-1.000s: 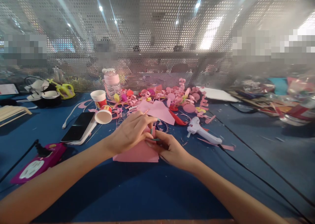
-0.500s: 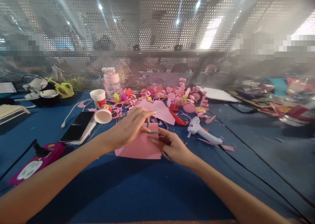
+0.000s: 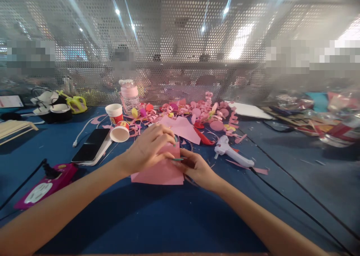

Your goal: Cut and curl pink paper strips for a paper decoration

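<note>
Both hands met over the pink paper sheet point(image 3: 157, 172), which lay flat on the blue table point(image 3: 168, 218) just in front of the person. Left hand point(image 3: 147, 149) was curled on top of the sheet's far edge, fingers pinched around something small and pink; can't tell exactly what. Right hand point(image 3: 197, 167) was closed narrow on a thin green-tipped stick point(image 3: 177, 159) at the sheet's right edge, touching the left fingertips. Risks, as I read it: the pinch point was tiny and half hidden under the left fingers, so a slip could crease or tear the paper, or drop the stick into the scrap. The glue gun point(image 3: 232, 152) sat near the right hand with its black cord point(image 3: 295, 203) trailing along the right forearm; a wide elbow swing could snag it. The tipped paper cup point(image 3: 120, 133) and phone point(image 3: 91, 145) were near the left wrist. The pile of pink curls and cutouts point(image 3: 197, 111) crowded the far side. Open room was only toward the near edge of the table, between the forearms.
</note>
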Motion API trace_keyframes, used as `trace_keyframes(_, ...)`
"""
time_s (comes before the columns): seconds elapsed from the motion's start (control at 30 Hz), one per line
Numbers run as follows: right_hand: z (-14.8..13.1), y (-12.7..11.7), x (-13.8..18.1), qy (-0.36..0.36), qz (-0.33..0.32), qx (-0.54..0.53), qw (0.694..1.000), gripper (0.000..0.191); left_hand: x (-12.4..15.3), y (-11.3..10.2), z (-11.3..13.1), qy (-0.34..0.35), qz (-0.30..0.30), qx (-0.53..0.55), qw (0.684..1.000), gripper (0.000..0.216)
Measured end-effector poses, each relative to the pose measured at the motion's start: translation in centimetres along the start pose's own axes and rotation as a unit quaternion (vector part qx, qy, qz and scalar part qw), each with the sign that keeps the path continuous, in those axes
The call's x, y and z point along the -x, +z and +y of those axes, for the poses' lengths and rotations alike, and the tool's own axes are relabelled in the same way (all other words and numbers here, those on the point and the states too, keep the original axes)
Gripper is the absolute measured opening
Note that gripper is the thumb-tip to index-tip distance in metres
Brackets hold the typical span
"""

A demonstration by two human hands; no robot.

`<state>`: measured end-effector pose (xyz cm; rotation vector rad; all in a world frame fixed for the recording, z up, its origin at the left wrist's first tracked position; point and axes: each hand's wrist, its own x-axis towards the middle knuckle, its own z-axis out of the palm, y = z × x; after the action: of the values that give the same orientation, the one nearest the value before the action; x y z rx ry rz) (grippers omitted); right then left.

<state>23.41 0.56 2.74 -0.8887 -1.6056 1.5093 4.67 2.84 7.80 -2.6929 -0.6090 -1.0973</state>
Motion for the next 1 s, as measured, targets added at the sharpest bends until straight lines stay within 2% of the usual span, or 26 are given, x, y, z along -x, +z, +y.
trace_keyframes(0.13, -0.3, 0.4, 0.3, -0.027, -0.001, 0.020, 0.999, 0.031, 0.3, 0.9, 0.6, 0.022, -0.021, -0.021, 0.999, 0.017)
trace_keyframes(0.33, -0.5, 0.6, 0.3, -0.058, -0.022, 0.033, 0.998, 0.032, 0.4, 1.2, 0.8, 0.014, -0.005, -0.033, 0.999, 0.020)
trace_keyframes(0.63, -0.3, 0.4, 0.3, -0.064, -0.040, 0.086, 0.993, 0.032, 0.5, 1.3, 0.7, 0.031, -0.013, -0.040, 0.999, 0.021)
trace_keyframes(1.0, -0.4, 0.6, 0.4, -0.053, -0.040, 0.028, 0.997, 0.027, 0.3, 1.1, 0.5, 0.037, -0.060, -0.033, 0.997, 0.025)
